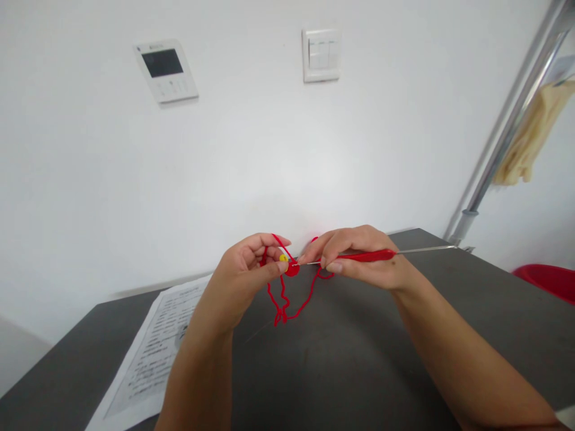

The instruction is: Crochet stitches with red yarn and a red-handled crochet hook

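Note:
My left hand pinches a small red crochet piece between thumb and fingers. A little yellow thing, too small to name, sits at the thumb tip against the piece. Red yarn loops over the left index finger and hangs in loose strands to the tabletop. A crochet hook with a red handle lies in my right hand, closed round it with thumb and fingers. Its thin metal tip points left and meets the red piece. More red yarn shows behind the right fingers.
A printed sheet lies on the dark table, partly under my left forearm. The white wall behind carries a panel with a screen and a switch. At right are a metal pole, a yellowish cloth and a red rim.

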A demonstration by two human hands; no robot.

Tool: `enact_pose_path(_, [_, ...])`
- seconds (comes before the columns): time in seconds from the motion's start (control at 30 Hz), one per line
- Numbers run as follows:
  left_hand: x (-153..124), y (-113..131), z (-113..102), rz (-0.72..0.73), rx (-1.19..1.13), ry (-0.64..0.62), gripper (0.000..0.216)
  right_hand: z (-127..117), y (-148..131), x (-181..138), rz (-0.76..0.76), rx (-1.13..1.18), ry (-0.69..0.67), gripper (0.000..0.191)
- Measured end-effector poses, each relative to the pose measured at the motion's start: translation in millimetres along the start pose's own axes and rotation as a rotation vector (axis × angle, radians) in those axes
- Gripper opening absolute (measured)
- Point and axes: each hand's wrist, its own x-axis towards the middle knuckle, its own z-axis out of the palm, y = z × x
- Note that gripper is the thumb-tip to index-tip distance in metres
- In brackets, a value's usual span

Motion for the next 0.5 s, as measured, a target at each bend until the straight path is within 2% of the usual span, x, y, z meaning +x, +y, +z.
enact_pose_path(0.4, [-7.0, 0.9, 0.9, 0.091, 0.205, 0.123, 0.026, 13.3, -11.2, 4.2, -0.075, -0.334, 0.034, 0.011])
enact_pose_path(0.5, [-8.9, 1.3, 3.6, 0.116, 0.261, 0.143, 0.025, 16.6, -9.6, 5.8, -0.155, -0.389, 0.023, 0.011])
